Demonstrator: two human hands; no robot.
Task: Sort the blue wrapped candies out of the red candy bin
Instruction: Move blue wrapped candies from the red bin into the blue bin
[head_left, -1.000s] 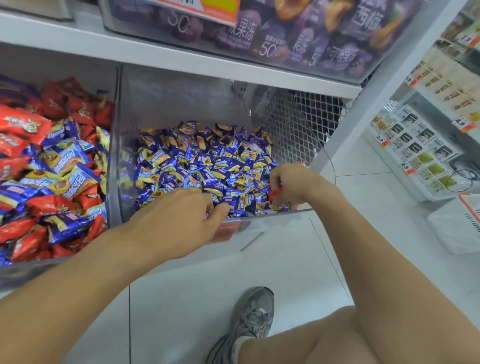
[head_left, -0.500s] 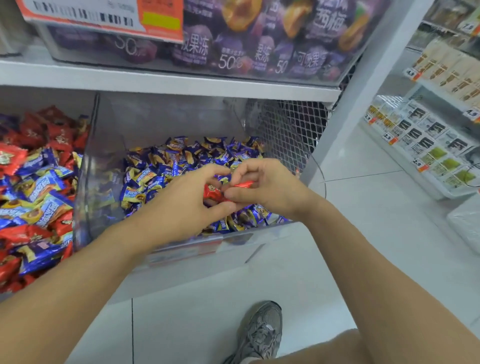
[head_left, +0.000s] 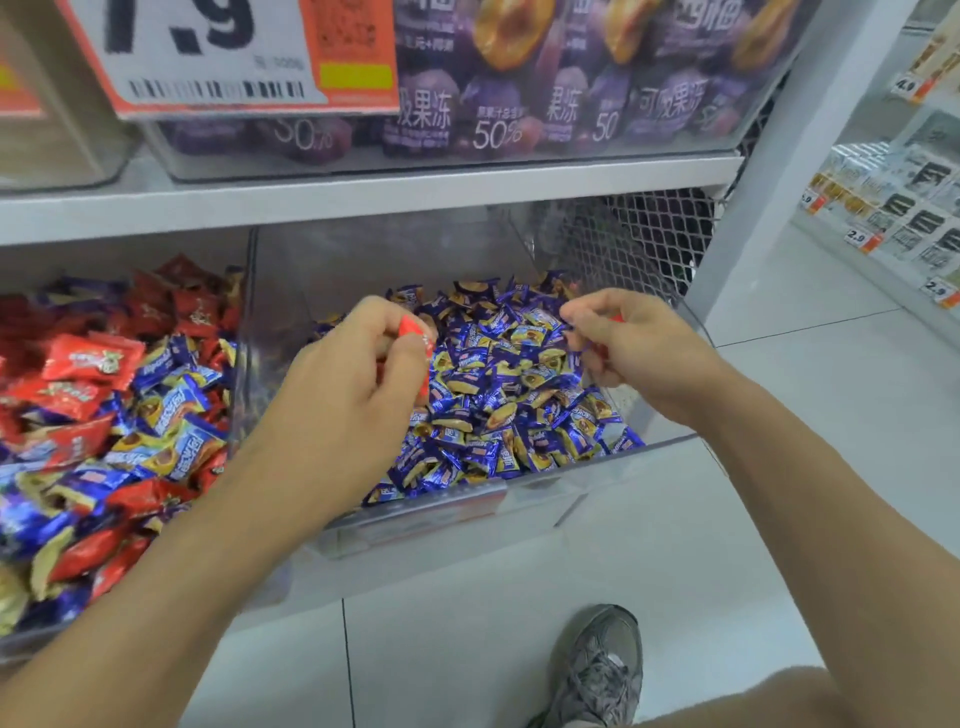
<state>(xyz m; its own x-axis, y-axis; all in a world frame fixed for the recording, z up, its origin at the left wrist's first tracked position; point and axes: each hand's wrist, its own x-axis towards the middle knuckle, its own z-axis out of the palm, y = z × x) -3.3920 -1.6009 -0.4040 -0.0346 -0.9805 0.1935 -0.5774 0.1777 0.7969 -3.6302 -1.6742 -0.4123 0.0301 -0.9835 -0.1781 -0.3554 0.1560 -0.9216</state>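
My left hand (head_left: 358, 374) hovers over the left side of the clear bin (head_left: 571, 486) of blue wrapped candies (head_left: 498, 395) and grips a red wrapped candy (head_left: 415, 335) between thumb and fingers. My right hand (head_left: 631, 348) is over the same bin's right side with curled fingers; a bit of red wrapper (head_left: 616, 318) shows in its pinch, mostly hidden. To the left stands the mixed bin (head_left: 21, 647), where red candies (head_left: 88, 358) lie among larger blue wrapped candies (head_left: 176, 410).
A white shelf board (head_left: 363, 192) runs just above both bins, carrying a box of purple jelly packs (head_left: 519, 104) and a price tag (head_left: 218, 57). Wire mesh (head_left: 649, 244) closes the shelf's right end. Tiled floor and my shoe (head_left: 597, 670) are below; another shelf unit (head_left: 893, 208) stands at right.
The hands, which met over the blue bin around red candy half a second ago, have drawn apart. The left now holds a red candy. The view has moved closer to the shelf.
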